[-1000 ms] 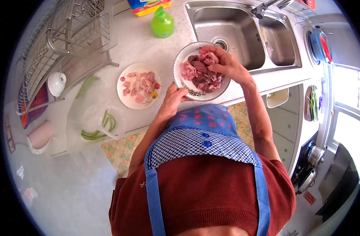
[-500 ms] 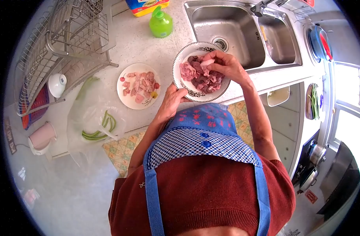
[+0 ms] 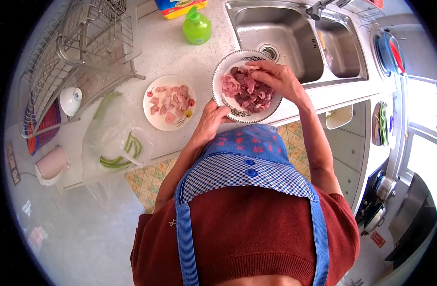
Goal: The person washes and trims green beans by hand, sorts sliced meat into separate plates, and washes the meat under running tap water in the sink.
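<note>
A white bowl with a dark patterned rim (image 3: 222, 106) holds cut raw meat (image 3: 251, 91), pink and dark red. My left hand (image 3: 210, 121) grips the bowl's near left edge, thumb on the rim and the other fingers partly hidden beneath. Over the far right part of the meat, my right hand (image 3: 281, 80) has its fingers pinched on a piece of meat, mostly hidden by them. To the left of the bowl, a white plate (image 3: 152, 120) painted with fruit carries smaller pale pink meat pieces (image 3: 172, 101).
A steel double sink (image 3: 294, 43) lies beyond the bowl. A green pump bottle (image 3: 196, 29) stands on the counter. At left are a wire dish rack (image 3: 70, 62), a small white bowl (image 3: 70, 101), and a clear plastic bag (image 3: 97, 138) with green beans (image 3: 132, 144).
My right hand has lowered slightly toward the far side of the meat, and the pale piece it held up shows less. The bowl has shifted a little right with my left hand.
</note>
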The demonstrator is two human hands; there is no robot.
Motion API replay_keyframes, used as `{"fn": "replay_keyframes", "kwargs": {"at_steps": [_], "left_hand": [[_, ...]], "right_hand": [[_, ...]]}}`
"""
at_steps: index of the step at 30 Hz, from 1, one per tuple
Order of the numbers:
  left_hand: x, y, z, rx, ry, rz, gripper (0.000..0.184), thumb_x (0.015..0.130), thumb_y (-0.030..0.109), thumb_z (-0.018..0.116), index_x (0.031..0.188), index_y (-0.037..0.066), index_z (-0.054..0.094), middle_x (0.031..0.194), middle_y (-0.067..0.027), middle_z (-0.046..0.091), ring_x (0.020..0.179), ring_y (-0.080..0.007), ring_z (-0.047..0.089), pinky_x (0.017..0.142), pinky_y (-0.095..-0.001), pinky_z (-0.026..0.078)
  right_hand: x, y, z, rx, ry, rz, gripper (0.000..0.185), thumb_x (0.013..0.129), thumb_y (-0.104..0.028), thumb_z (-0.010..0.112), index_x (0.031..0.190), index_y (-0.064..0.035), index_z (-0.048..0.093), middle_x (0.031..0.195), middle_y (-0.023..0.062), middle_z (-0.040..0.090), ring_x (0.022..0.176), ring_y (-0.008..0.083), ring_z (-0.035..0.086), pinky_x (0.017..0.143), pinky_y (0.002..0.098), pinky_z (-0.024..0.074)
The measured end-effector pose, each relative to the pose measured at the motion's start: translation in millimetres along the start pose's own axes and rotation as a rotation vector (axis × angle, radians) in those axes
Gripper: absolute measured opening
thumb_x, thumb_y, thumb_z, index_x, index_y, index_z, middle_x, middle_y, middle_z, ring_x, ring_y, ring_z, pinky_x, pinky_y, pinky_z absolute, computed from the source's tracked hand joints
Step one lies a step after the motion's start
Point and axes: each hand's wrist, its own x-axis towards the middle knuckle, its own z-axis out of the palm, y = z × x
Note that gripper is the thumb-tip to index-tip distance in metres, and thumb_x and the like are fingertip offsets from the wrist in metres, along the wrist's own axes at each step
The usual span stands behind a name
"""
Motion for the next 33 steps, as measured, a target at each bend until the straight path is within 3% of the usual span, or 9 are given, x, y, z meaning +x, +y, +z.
{"fn": "replay_keyframes", "kwargs": {"at_steps": [5,9,14,17,22,26,29,32,33], "left_hand": [[1.5,4.2,2.8,0.014,-0.013,-0.003,0.034,0.079,0.006,0.045,0.111,-0.004,0.047,0.101,-0.0123,0.057,0.087,-0.0204,0.059,0.072,-0.0332,0.053],[4.9,6.4,8.9,0.031,-0.043,0.000,0.036,0.078,0.005,0.043,0.113,-0.004,0.046,0.102,-0.0126,0.056,0.087,-0.0206,0.059,0.073,-0.0325,0.053],[5.2,8.4,10.5,0.028,-0.044,-0.031,0.038,0.078,0.004,0.043,0.115,-0.004,0.045,0.103,-0.0127,0.056,0.087,-0.0210,0.059,0.072,-0.0324,0.054],[3.2,9.8,10.7,0.002,-0.042,-0.020,0.039,0.078,0.004,0.043,0.116,-0.004,0.044,0.104,-0.0128,0.055,0.088,-0.0211,0.059,0.072,-0.0323,0.054],[5.5,7.2,8.0,-0.010,-0.041,-0.003,0.040,0.079,0.005,0.044,0.118,-0.004,0.043,0.105,-0.0130,0.055,0.088,-0.0209,0.059,0.071,-0.0318,0.054],[6.7,11.7,10.1,0.003,-0.015,-0.007,0.038,0.080,0.006,0.045,0.117,-0.003,0.044,0.105,-0.0127,0.055,0.088,-0.0202,0.059,0.069,-0.0311,0.054],[11.6,8.5,7.3,-0.001,-0.023,0.013,0.038,0.080,0.006,0.045,0.116,-0.003,0.045,0.105,-0.0127,0.055,0.088,-0.0202,0.059,0.068,-0.0309,0.054],[10.9,14.5,10.6,0.024,-0.036,0.007,0.036,0.080,0.006,0.044,0.115,-0.003,0.045,0.104,-0.0125,0.056,0.089,-0.0203,0.059,0.070,-0.0319,0.054],[10.5,17.2,13.2,0.055,-0.044,-0.003,0.035,0.081,0.005,0.044,0.114,-0.003,0.046,0.104,-0.0122,0.056,0.090,-0.0202,0.059,0.073,-0.0329,0.053]], "right_hand": [[-7.2,-16.1,8.0,-0.617,-0.021,-0.345,0.057,0.066,-0.021,0.068,0.119,-0.0087,0.049,0.117,0.0114,0.050,0.109,0.0308,0.047,0.090,0.0377,0.0385],[2.5,-18.2,49.5,-0.982,0.054,-0.278,0.050,0.062,-0.030,0.069,0.107,-0.0116,0.055,0.107,0.0094,0.056,0.099,0.0248,0.052,0.088,0.0331,0.0352],[22.4,-4.3,36.1,-0.835,-0.034,-0.330,0.033,0.066,-0.023,0.067,0.096,-0.0110,0.060,0.081,0.0054,0.062,0.085,0.0235,0.058,0.080,0.0345,0.0409],[23.2,-12.0,11.2,-0.368,-0.089,-0.137,0.019,0.074,-0.018,0.063,0.087,-0.0038,0.061,0.076,0.0089,0.064,0.067,0.0227,0.061,0.063,0.0302,0.0475],[6.9,-25.1,-17.7,-0.234,-0.113,-0.016,0.014,0.077,-0.009,0.057,0.090,-0.0025,0.060,0.080,0.0092,0.064,0.074,0.0196,0.061,0.068,0.0293,0.0471],[-7.3,-24.6,-23.3,-0.312,-0.139,0.028,0.033,0.076,-0.010,0.057,0.109,-0.0074,0.054,0.100,0.0111,0.060,0.092,0.0236,0.059,0.080,0.0321,0.0461],[-16.1,-1.5,-6.5,-0.686,-0.156,-0.297,0.079,0.062,-0.012,0.070,0.131,-0.0171,0.033,0.130,0.0139,0.036,0.116,0.0343,0.040,0.096,0.0415,0.0355],[-13.9,-0.4,14.3,-0.786,-0.055,-0.306,0.083,0.062,-0.023,0.072,0.133,-0.0211,0.030,0.127,0.0170,0.036,0.113,0.0369,0.040,0.094,0.0465,0.0356],[-11.5,3.0,19.1,-0.850,-0.016,-0.311,0.081,0.061,-0.016,0.070,0.132,-0.0210,0.032,0.124,0.0168,0.038,0.109,0.0355,0.044,0.090,0.0441,0.0402]]}}
